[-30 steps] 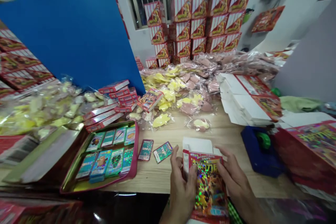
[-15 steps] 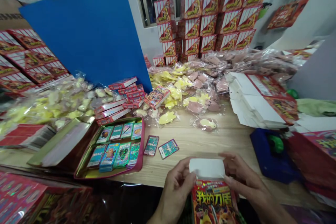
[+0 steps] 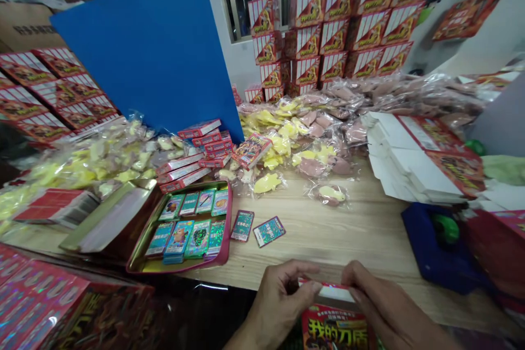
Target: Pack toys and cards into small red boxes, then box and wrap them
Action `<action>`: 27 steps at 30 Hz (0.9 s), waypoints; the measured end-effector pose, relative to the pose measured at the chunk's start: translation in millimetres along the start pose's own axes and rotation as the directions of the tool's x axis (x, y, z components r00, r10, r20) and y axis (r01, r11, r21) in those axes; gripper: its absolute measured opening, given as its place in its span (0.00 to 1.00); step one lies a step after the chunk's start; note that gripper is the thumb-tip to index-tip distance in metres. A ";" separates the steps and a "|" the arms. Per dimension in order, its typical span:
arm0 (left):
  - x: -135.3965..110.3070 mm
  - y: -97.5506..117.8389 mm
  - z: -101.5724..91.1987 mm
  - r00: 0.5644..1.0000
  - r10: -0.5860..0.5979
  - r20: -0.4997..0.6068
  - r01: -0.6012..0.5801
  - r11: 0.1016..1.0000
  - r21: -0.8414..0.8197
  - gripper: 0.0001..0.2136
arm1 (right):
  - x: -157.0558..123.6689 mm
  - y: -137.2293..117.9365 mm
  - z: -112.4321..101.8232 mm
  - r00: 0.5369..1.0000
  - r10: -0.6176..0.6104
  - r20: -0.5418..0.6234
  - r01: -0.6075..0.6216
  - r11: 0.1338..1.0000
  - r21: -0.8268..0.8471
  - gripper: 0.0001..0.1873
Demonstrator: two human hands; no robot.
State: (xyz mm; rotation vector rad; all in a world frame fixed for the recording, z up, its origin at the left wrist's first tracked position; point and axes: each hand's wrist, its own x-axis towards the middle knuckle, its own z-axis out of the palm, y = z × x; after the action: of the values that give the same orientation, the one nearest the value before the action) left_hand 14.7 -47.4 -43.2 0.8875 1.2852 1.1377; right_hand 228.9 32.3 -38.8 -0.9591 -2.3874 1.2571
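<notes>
A red printed card box [image 3: 334, 328] with yellow lettering is at the bottom of the view, in front of the table edge. My left hand [image 3: 283, 298] grips its upper left side, thumb on the top flap. At the upper right corner my right hand [image 3: 381, 301] pinches the flap edge, fingers curled. The flap is folded over toward the box's opening; whether it is fully tucked in cannot be made out. Two loose cards [image 3: 269, 231] lie on the table beyond my left hand, beside a tin [image 3: 227, 246] holding several stacks of cards.
Bagged yellow and pink soft toys [image 3: 268, 182] are heaped behind. Small red boxes [image 3: 217, 145] are stacked by a blue divider panel [image 3: 151, 54]. At right are flattened box blanks [image 3: 414, 164] and a blue tape dispenser [image 3: 435, 257]. Stacked display boxes [image 3: 309, 3] line the wall.
The white top flap, standing up before, is now folded down over the box's opening. Both hands have closed in around the top edge. The view has shifted slightly.
</notes>
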 end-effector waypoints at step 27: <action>56.0 53.0 -3.7 0.428 0.866 0.261 -0.697 0.132 0.704 0.14 | -42.8 43.2 -71.0 0.347 0.634 -0.691 -0.491 0.750 0.443 0.15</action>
State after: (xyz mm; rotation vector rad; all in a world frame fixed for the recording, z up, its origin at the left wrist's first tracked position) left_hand -0.1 19.2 -7.2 2.3964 1.4899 1.5493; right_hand 315.9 65.6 -29.8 -1.9088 -1.1900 0.8143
